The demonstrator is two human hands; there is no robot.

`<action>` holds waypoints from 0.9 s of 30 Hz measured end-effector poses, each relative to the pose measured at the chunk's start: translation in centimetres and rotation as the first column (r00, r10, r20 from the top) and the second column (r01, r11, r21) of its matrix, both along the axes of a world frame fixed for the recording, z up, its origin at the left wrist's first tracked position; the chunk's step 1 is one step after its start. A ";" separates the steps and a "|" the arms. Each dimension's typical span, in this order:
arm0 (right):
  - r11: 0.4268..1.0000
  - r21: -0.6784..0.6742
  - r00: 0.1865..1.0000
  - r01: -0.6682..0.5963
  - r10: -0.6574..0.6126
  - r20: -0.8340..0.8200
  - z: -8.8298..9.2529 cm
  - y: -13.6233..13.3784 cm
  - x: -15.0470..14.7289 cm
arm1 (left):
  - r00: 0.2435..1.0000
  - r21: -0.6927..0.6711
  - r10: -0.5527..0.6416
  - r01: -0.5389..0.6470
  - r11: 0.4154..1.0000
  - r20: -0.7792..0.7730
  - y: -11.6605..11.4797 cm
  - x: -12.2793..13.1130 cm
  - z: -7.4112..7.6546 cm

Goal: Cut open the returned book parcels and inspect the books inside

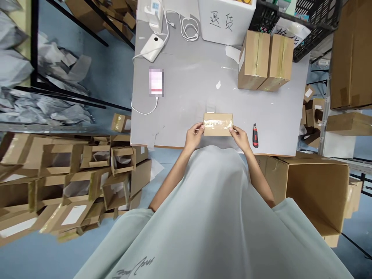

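A small brown cardboard box [218, 130] with shiny clear tape along its top is held at the front of the grey table. My left hand [194, 135] grips its left end, thumb on the near corner. At the right end, my right hand [240, 137] closes on the other corner in the same way. To the right of my right hand lies a red and black utility knife [255, 135]. Just beyond the box is a small clear patch on the tabletop, too faint to name.
On the table [188, 81] stand two taped cartons [255, 58], a white bin [225, 21] and a black crate [319, 27]. A phone [156, 82] and white power bank [152, 48] trail cables at left. Opened boxes [61, 159] pile up left; a large open carton [316, 193] stands right.
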State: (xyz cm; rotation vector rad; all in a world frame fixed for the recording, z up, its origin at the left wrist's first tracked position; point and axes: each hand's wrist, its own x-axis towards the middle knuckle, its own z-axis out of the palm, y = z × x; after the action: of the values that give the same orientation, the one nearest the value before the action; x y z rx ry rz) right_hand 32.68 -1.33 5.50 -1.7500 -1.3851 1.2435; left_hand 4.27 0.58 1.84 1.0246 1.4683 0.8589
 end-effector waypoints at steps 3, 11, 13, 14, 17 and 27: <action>0.999 0.010 0.999 0.045 -0.045 0.026 0.1 0.5 -0.7 | 1.000 -0.045 0.009 -0.008 0.999 0.029 -0.3 -0.8 -0.3; 0.998 0.031 0.995 0.059 -0.061 0.083 0.6 2.4 -0.6 | 0.998 -0.047 0.018 -0.015 0.999 0.056 -0.2 0.3 -0.1; 0.998 0.031 0.996 0.049 -0.052 0.079 0.6 2.6 -0.7 | 0.998 -0.029 0.031 -0.029 0.999 0.062 0.2 0.6 0.1; 0.999 0.034 0.997 0.040 -0.042 0.071 0.7 2.6 -0.8 | 0.997 -0.022 0.041 -0.040 0.999 0.061 0.4 0.7 0.3; 0.997 0.069 0.999 0.015 -0.017 0.028 1.2 2.6 -1.1 | 0.996 0.011 0.070 -0.071 0.997 0.047 1.1 1.1 0.8; 0.997 0.068 0.997 0.021 -0.015 -0.080 1.2 0.6 -0.7 | 0.995 0.017 0.093 -0.093 0.995 0.023 -0.5 1.2 -0.1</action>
State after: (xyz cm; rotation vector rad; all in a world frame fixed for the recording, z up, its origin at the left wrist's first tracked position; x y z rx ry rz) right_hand 31.93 -0.70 6.66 -1.6454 -1.3477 1.2279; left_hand 5.47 0.12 1.78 0.9632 1.5012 0.9490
